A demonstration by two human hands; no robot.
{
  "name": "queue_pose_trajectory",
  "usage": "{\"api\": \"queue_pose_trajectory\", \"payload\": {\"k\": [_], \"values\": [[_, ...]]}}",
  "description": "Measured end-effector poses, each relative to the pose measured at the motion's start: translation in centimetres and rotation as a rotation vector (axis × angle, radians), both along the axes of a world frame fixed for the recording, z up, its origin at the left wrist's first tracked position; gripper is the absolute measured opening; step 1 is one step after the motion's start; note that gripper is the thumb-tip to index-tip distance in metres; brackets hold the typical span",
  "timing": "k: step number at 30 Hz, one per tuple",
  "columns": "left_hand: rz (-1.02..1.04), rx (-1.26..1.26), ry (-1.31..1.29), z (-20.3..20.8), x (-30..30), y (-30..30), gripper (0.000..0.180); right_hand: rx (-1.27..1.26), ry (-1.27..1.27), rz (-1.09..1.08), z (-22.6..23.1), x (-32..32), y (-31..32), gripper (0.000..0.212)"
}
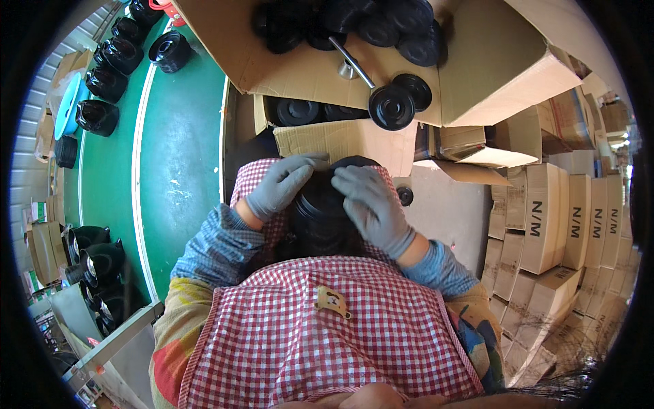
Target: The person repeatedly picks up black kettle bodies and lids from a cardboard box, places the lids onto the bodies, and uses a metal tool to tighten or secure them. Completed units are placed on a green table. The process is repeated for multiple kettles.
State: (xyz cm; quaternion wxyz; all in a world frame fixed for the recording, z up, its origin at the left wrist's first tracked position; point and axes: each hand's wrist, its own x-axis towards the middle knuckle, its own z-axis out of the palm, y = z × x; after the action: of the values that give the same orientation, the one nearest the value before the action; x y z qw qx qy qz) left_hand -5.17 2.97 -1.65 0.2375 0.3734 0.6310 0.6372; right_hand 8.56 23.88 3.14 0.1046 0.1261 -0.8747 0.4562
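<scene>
A black, round, ribbed plastic part (321, 213) sits in my lap against the checked apron. My gloved left hand (283, 187) curves over its upper left edge. On the opposite side my gloved right hand (375, 208) lies against it, fingers bent over the rim. Both hands cup the part between them, and the fingertips are partly hidden. Dark shade hides the part's underside. Just beyond my hands stands an open cardboard box (320, 140) with black discs inside.
A green conveyor belt (180, 157) with glossy black housings (122, 54) runs along the left. Ahead, cardboard holds black round lids (392, 107) and a metal rod (352, 63). Stacked cartons (545, 211) fill the right; a small black ring (405, 196) lies on the floor.
</scene>
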Motion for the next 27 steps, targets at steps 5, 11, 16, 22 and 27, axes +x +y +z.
{"api": "queue_pose_trajectory", "payload": {"k": [5, 11, 16, 22, 27], "values": [[-0.045, -0.045, 0.05, 0.2, 1.4, -0.7, 0.033, 0.085, 0.075, 0.003, -1.9, 0.5, -1.0, 0.033], [0.054, -0.274, 0.377, 3.7, 3.0, -2.1, 0.029, 0.136, -0.055, -0.104, -3.6, -0.8, 1.7, 0.031], [0.106, 0.038, 0.164, 2.0, 0.4, -1.2, 0.035, -0.003, 0.044, -0.032, -0.8, -1.0, 1.0, 0.042], [-0.144, -0.391, 0.818, 4.7, 2.6, 0.1, 0.099, -0.126, -0.072, -0.008, -4.2, -1.7, 0.8, 0.061], [0.148, -0.41, 0.798, 2.9, 1.4, -0.8, 0.1, -0.079, -0.037, 0.062, -3.0, -1.2, 0.5, 0.077]]}}
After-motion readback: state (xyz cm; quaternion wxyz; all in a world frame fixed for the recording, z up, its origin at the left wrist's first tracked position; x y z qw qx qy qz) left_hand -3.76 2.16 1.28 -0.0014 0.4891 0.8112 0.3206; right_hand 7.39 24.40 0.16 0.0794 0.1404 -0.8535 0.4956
